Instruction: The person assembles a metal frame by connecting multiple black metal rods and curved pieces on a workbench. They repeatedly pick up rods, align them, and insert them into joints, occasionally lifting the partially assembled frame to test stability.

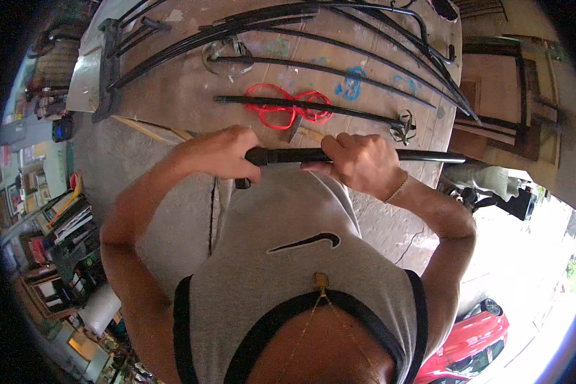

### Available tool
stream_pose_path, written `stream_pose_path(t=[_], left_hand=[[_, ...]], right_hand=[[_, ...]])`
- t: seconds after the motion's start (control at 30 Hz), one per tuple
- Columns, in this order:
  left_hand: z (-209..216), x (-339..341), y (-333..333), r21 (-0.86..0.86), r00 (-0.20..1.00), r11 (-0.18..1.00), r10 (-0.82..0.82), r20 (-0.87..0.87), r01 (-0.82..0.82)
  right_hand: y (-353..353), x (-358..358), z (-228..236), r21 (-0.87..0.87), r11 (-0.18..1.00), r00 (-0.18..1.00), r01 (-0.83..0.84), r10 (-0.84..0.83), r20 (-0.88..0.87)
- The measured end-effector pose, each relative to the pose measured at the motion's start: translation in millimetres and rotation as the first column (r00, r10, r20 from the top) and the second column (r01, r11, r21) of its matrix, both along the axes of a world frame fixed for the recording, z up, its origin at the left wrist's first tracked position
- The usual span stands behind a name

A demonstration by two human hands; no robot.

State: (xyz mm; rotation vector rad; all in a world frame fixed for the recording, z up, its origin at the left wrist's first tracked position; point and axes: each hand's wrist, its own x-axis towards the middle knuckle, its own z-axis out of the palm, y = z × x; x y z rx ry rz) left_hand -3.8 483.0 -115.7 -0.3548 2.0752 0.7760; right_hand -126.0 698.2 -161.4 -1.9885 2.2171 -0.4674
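Observation:
A long black tube lies crosswise in front of my chest, just off the near edge of the table. My right hand is wrapped round its middle, and the thinner part runs on past that hand to the right. At the thicker left end, my left hand grips the tube, its thumb and fingers around the end. A short dark piece shows below that hand; whether it belongs to the tube I cannot tell. Beyond my hands, another black rod rests across a red looped strap.
Several black rods and a bent black tube spread over the wooden table. A wooden-handled tool lies near its front edge. Dark coiled strips sit at the right, and a black bracket stands far left. Cluttered shelves line the left.

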Motion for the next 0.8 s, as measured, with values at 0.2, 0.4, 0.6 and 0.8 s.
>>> stream_pose_path(t=[0.2, 0.4, 0.6, 0.8], left_hand=[[-41, 25, -21, -0.278, 0.644, 0.955, -0.275, -0.713, 0.101], [-41, 117, -212, -0.767, 0.854, 0.508, -0.11, -0.508, -0.391], [-139, 74, -180, -0.405, 0.79, 0.775, 0.189, -0.584, -0.485], [-185, 42, -99, -0.108, 0.732, 0.892, 0.286, -0.618, -0.439]], right_hand=[[16, -31, -15, 0.048, 0.999, 0.998, 0.015, -0.012, -0.059], [98, -179, -50, 0.382, 0.679, 0.753, 0.627, -0.654, -0.074], [10, -162, -149, 0.197, 0.888, 0.905, 0.416, -0.426, 0.011], [-77, -104, -201, -0.092, 0.975, 0.929, 0.202, -0.22, -0.298]])
